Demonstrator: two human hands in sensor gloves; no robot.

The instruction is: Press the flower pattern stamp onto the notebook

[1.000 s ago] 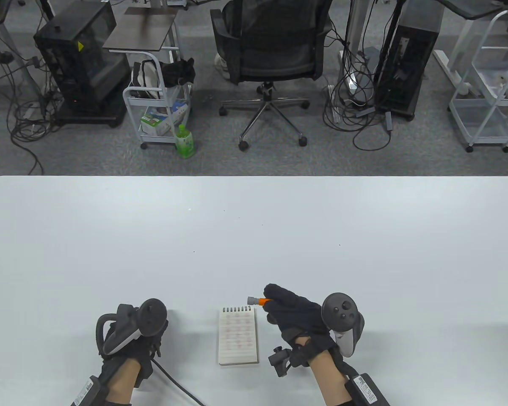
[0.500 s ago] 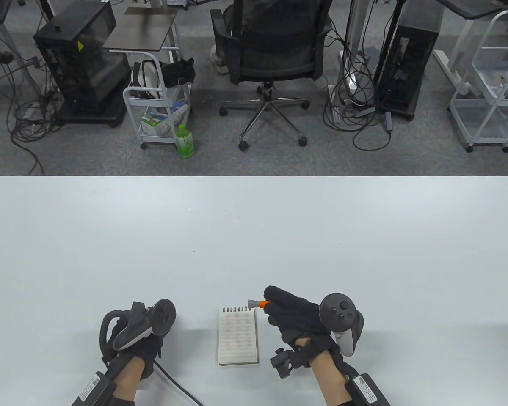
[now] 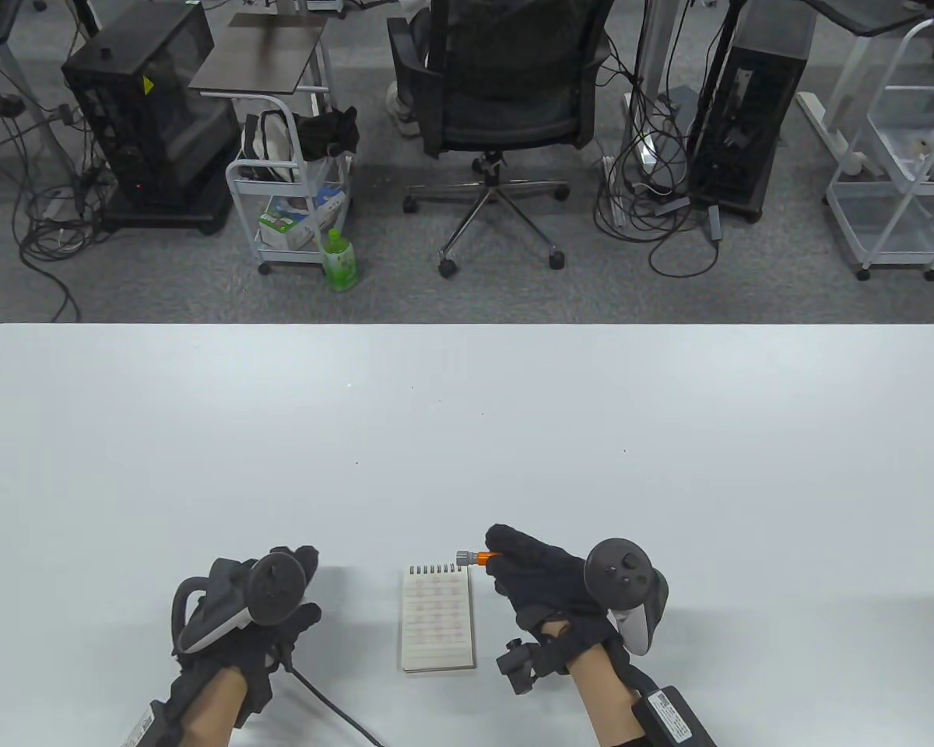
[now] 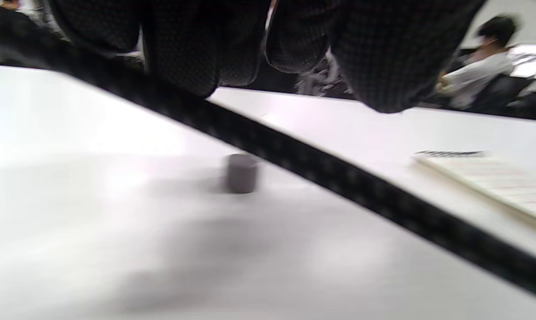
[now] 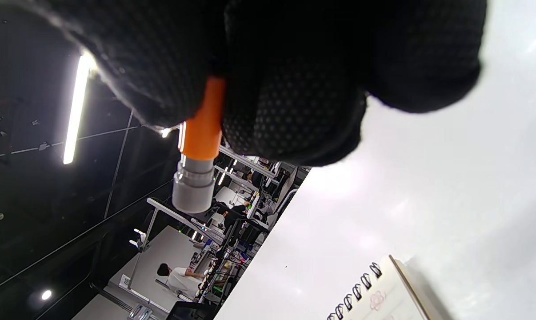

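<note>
A small spiral notebook (image 3: pixel 437 618) lies on the white table (image 3: pixel 467 420), its page covered in faint pink stamp marks. My right hand (image 3: pixel 506 562) grips an orange stamp pen (image 3: pixel 475 556) with a grey tip, held just past the notebook's top right corner. In the right wrist view the stamp (image 5: pixel 199 155) sticks out below my fingers (image 5: pixel 294 89), above the notebook (image 5: pixel 383 295). My left hand (image 3: pixel 310 585) hovers left of the notebook, fingers spread and empty. In the left wrist view a small grey cap (image 4: pixel 241 173) stands on the table under my fingers (image 4: pixel 294 49).
A black cable (image 4: pixel 339 173) crosses the left wrist view in front of the notebook (image 4: pixel 494 182). Beyond the table's far edge stand an office chair (image 3: pixel 506 93), a white cart (image 3: pixel 292 194) and computer towers.
My left hand rolled toward the notebook, then drew back left with its fingers spread. My right hand and the stamp have barely moved.
</note>
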